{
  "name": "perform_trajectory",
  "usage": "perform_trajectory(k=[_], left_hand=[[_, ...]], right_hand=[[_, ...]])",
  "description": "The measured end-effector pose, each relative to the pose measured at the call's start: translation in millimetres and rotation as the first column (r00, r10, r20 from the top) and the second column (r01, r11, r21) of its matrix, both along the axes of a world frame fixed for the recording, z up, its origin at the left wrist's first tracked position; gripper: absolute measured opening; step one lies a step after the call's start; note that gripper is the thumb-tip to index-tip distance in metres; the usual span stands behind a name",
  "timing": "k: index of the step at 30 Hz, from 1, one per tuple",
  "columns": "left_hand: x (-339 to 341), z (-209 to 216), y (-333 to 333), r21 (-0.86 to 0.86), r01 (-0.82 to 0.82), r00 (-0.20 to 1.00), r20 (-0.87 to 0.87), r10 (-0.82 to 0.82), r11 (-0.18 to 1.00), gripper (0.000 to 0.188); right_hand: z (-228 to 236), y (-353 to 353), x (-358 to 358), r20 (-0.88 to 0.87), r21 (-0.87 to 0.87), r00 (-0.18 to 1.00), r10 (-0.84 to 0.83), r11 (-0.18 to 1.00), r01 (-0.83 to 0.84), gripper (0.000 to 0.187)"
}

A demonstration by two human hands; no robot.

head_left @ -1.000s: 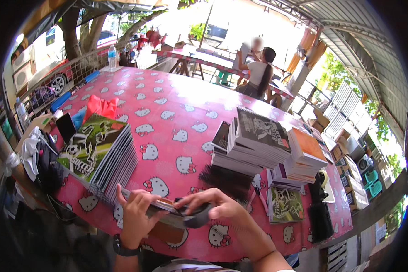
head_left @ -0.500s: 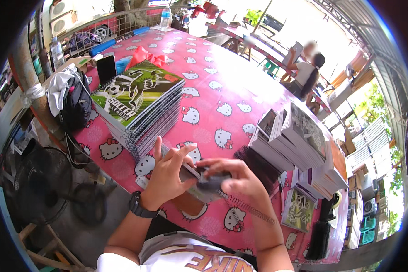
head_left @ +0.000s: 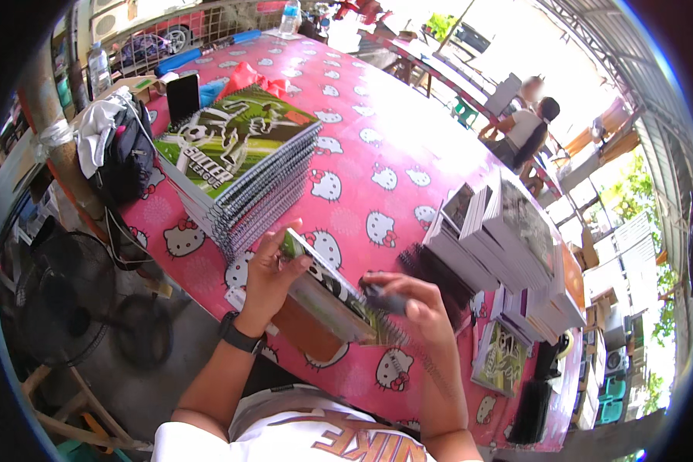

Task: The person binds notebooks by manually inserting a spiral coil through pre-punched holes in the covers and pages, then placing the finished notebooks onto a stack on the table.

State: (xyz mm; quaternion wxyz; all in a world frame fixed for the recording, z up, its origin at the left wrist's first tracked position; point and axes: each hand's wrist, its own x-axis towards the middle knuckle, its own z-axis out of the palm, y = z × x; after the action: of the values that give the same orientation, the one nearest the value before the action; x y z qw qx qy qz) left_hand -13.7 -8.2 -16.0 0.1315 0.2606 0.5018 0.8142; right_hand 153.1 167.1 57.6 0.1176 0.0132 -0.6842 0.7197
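Observation:
My left hand (head_left: 271, 273), a dark watch on its wrist, grips a thin notebook (head_left: 327, 286) with a green, black and white cover. The notebook is tilted up on edge, its pages toward me. Thumb and fingers close on its upper left end. At the opposite end a dark spiral coil (head_left: 389, 333) trails off toward my right wrist. My right hand (head_left: 420, 302) is closed around a small dark hand tool (head_left: 383, 298), blurred, its exact kind unclear, just right of the notebook. Under the notebook lies a brown flat piece (head_left: 304, 333).
A tall stack of spiral notebooks (head_left: 239, 146) stands to the left on the pink patterned tablecloth (head_left: 346, 192). On the right are piles of unbound books (head_left: 508, 231), black coils (head_left: 443, 277) and a green-covered book (head_left: 500, 358). A fan (head_left: 65, 296) stands at left; people (head_left: 523, 127) sit beyond.
The right hand has drawn off to the right with the dark tool, away from the notebook. My left fingers have folded over the notebook, whose cover now shows more.

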Motion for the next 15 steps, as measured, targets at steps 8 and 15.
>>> perform_trajectory(k=[8, 15], left_hand=[[12.0, 15.0, 0.6, -0.038, -0.045, 0.999, 0.005, 0.045, 0.998, 0.054], [18.6, -0.1, 3.1, 0.04, 0.074, 0.997, -0.02, -0.073, 0.996, 0.055]], right_hand=[[11.7, 10.3, 3.1, 0.096, 0.17, 0.993, -0.07, 0.984, 0.053, 0.05], [-6.3, 25.5, -8.4, 0.217, 0.344, 0.968, -0.13, 0.938, 0.049, 0.044]])
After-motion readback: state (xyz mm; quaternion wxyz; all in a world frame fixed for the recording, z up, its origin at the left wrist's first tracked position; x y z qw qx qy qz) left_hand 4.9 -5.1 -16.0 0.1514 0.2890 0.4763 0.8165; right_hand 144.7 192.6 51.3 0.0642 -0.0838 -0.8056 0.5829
